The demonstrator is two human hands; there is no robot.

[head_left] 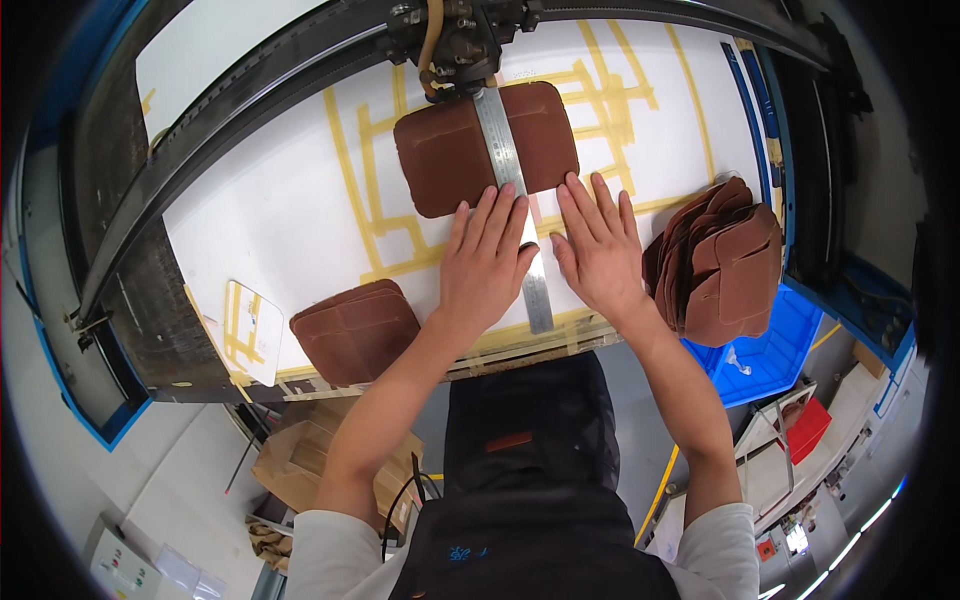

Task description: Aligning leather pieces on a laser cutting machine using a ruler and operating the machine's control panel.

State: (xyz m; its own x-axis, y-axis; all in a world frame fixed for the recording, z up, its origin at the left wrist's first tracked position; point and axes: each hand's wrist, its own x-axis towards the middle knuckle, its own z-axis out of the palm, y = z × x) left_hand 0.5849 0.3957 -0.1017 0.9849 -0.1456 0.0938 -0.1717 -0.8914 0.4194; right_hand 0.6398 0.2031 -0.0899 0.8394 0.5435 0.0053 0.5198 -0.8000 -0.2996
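Note:
A brown leather-like panel with rounded corners lies flat on the white taped board. Across it runs a steel ruler, which extends down toward the board's near edge. My left hand is spread flat, its fingertips at the panel's lower edge and beside the ruler, the thumb at the ruler's side. To the right of the ruler, my right hand lies with fingers stretched out, fingertips near the panel's lower right corner. Neither hand grips anything.
A machine head on a dark rail hangs just beyond the panel. Layered brown pieces pile up at right, and a smaller stack sits at left by a white card. A blue bin stands below right.

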